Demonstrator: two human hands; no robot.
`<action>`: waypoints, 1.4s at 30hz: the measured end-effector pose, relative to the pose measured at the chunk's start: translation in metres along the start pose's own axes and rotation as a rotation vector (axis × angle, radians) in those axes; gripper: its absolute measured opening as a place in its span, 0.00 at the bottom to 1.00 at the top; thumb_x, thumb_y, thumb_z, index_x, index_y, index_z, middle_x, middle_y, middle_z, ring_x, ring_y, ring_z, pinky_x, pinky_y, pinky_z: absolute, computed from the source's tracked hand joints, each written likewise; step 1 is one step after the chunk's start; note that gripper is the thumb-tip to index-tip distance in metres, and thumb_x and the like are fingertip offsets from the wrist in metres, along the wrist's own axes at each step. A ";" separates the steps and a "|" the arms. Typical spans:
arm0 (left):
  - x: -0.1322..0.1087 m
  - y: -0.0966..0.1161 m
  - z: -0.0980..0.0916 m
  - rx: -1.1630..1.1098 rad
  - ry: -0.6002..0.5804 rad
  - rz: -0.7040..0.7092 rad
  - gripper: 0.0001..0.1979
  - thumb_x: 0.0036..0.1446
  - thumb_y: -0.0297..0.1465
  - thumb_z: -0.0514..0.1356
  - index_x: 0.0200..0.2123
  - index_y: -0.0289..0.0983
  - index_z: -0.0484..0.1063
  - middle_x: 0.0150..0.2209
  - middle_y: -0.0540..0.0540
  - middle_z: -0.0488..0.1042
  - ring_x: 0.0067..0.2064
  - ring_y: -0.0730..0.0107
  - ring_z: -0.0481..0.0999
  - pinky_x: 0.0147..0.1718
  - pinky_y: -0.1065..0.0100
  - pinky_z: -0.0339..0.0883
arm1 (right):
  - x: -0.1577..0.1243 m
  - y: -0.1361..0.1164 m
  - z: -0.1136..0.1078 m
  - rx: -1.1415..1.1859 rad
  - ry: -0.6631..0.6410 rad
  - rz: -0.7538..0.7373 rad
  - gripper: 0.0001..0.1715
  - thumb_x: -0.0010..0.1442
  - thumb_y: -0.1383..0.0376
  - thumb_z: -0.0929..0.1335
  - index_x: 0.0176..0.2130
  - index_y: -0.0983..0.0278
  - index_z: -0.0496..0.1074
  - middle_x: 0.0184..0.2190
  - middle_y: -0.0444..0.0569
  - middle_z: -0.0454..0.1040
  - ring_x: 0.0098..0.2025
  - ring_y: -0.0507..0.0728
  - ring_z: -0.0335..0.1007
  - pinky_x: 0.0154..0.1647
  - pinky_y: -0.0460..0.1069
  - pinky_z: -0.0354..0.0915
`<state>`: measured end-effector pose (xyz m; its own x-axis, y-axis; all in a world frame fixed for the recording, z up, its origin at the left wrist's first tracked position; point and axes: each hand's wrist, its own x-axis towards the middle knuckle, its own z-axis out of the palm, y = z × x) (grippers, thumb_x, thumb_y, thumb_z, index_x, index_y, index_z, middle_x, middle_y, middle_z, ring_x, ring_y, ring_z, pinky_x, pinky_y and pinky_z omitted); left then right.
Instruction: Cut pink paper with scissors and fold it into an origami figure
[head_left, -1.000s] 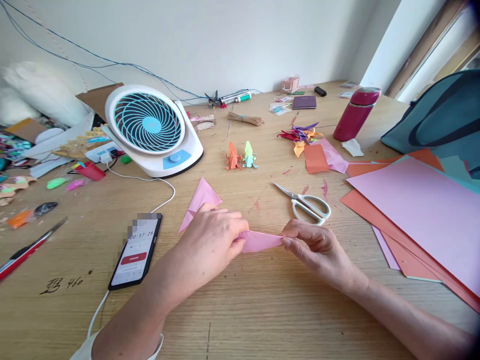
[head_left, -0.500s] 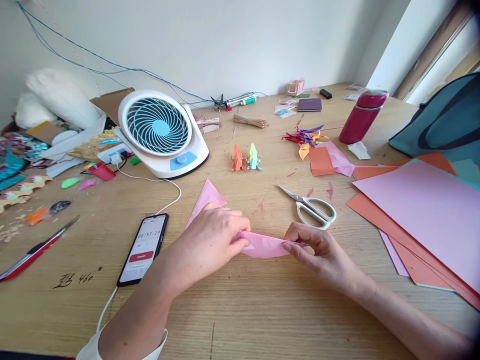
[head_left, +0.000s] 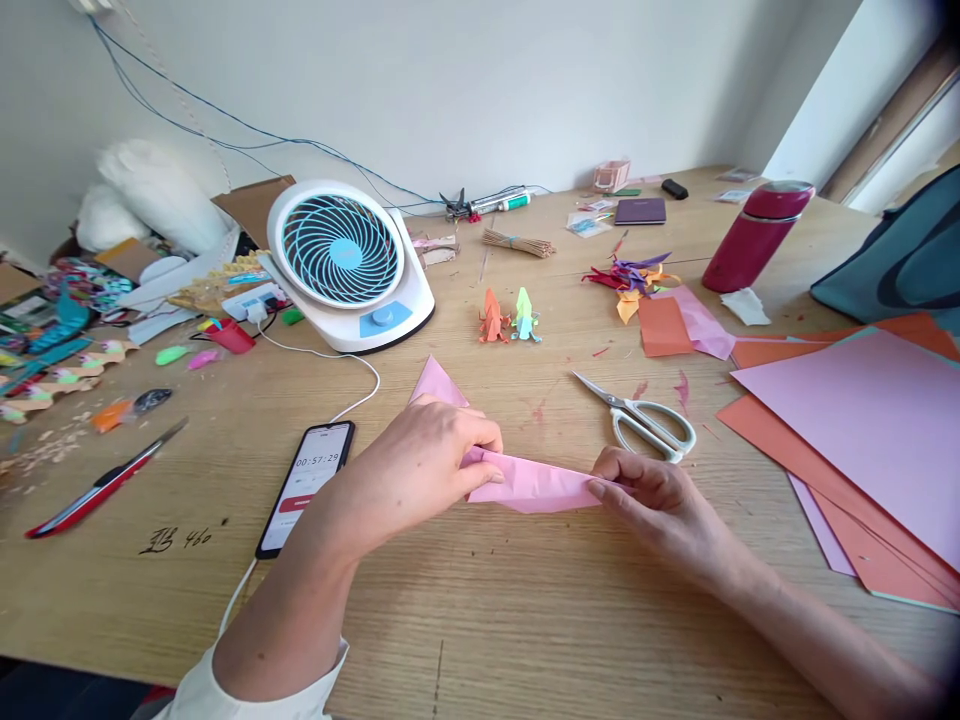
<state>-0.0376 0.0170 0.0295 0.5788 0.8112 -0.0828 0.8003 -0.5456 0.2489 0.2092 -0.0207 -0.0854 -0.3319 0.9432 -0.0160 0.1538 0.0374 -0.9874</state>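
Observation:
A folded pink paper (head_left: pixel 534 485) lies low over the wooden table (head_left: pixel 480 620), stretched between both hands. My left hand (head_left: pixel 420 462) pinches its left end with thumb and fingers closed. At the right end, my right hand (head_left: pixel 660 498) pinches it between thumb and fingertips. A pink paper corner (head_left: pixel 436 382) sticks out behind my left hand; I cannot tell if it is the same sheet.
White-handled scissors (head_left: pixel 641 420) lie just behind my right hand. A phone (head_left: pixel 307 485) on a cable shows a timer at the left. A white-and-blue fan (head_left: pixel 345 262), two small origami figures (head_left: pixel 508 316), a red bottle (head_left: pixel 757 235), stacked pink and orange sheets (head_left: pixel 862 420) and a red-handled knife (head_left: pixel 105 485) surround the work spot.
The pink paper has been pulled out longer between the hands, and both hands sit slightly further right in view. The camera has shifted, showing more of the left clutter.

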 end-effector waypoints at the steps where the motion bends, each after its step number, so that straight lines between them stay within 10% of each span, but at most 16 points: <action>1: 0.000 0.000 0.000 -0.004 -0.004 -0.001 0.12 0.56 0.28 0.62 0.21 0.37 0.68 0.22 0.56 0.70 0.26 0.74 0.64 0.34 0.67 0.52 | 0.000 0.000 0.000 -0.005 -0.002 0.001 0.20 0.64 0.51 0.67 0.28 0.63 0.66 0.25 0.41 0.60 0.28 0.52 0.54 0.29 0.47 0.53; 20: -0.006 0.007 -0.010 -0.022 -0.319 0.000 0.08 0.55 0.27 0.57 0.23 0.39 0.69 0.23 0.56 0.71 0.26 0.73 0.67 0.27 0.69 0.50 | -0.012 -0.023 -0.007 -0.313 -0.347 0.114 0.17 0.66 0.57 0.64 0.29 0.63 0.70 0.22 0.40 0.64 0.24 0.49 0.56 0.23 0.45 0.52; 29: 0.027 -0.013 0.044 0.028 -0.313 0.045 0.06 0.55 0.27 0.58 0.26 0.38 0.73 0.31 0.50 0.75 0.35 0.66 0.74 0.34 0.67 0.59 | -0.009 -0.013 -0.001 -0.848 -0.149 -0.104 0.10 0.61 0.70 0.65 0.28 0.63 0.67 0.26 0.44 0.68 0.28 0.53 0.62 0.29 0.48 0.57; 35: 0.031 -0.003 0.047 0.127 -0.293 0.032 0.07 0.57 0.24 0.57 0.29 0.36 0.73 0.33 0.47 0.74 0.40 0.62 0.75 0.39 0.63 0.62 | -0.011 -0.003 0.000 -0.997 -0.008 -0.249 0.08 0.62 0.70 0.66 0.43 0.63 0.69 0.40 0.53 0.69 0.41 0.61 0.67 0.40 0.55 0.65; 42: 0.031 -0.001 0.047 0.155 -0.280 0.003 0.04 0.58 0.24 0.58 0.33 0.37 0.72 0.38 0.47 0.72 0.42 0.63 0.73 0.42 0.63 0.64 | -0.008 -0.007 0.008 -1.014 -0.318 -0.500 0.22 0.62 0.78 0.59 0.54 0.68 0.68 0.48 0.58 0.70 0.42 0.61 0.65 0.43 0.55 0.66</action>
<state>-0.0134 0.0327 -0.0184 0.5845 0.7319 -0.3502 0.8005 -0.5907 0.1016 0.2029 -0.0314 -0.0794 -0.7606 0.6297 0.1579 0.5640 0.7613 -0.3198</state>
